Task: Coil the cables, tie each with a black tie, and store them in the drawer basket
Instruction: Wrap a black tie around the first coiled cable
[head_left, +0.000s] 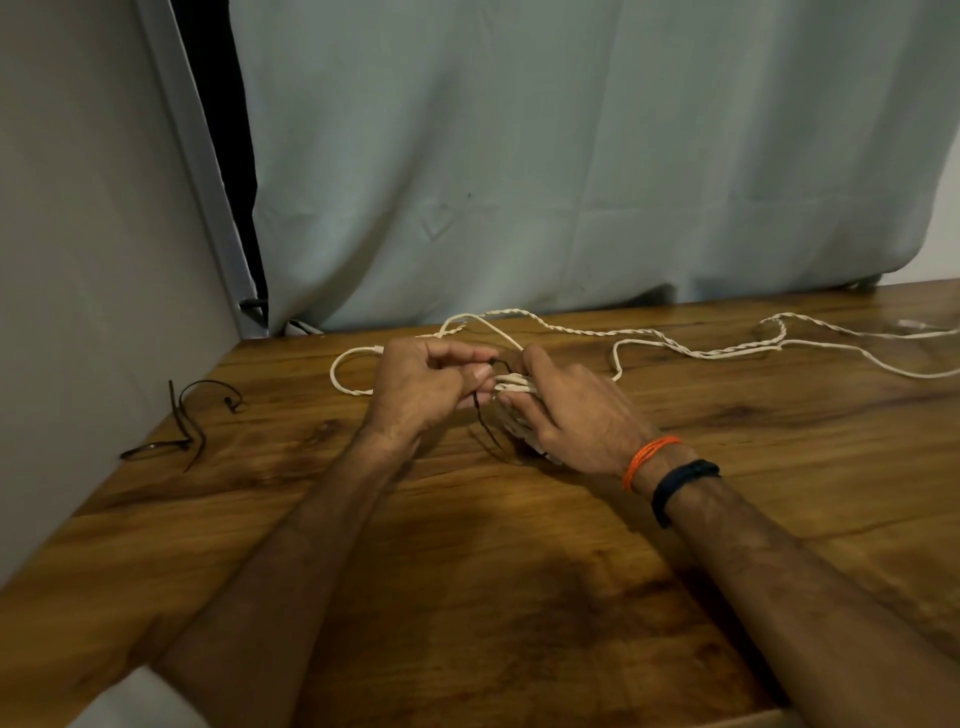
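Note:
A coiled white cable (511, 387) is bundled in my right hand (569, 410), just above the wooden table (467, 545). My left hand (421, 387) pinches a thin black tie (480, 410) against the bundle; the tie's head sits at the top of the coil and its tail hangs down between the hands. Behind the hands a loop of white cable (345, 384) lies on the table. More loose white cable (696, 348), partly twisted, trails toward the right edge of the view. The drawer basket is not in view.
Several spare black ties (184, 426) lie at the table's left side, by a grey wall (78, 260). A pale green curtain (571, 156) hangs behind the table's far edge. My right wrist wears an orange thread and a black band (680, 480).

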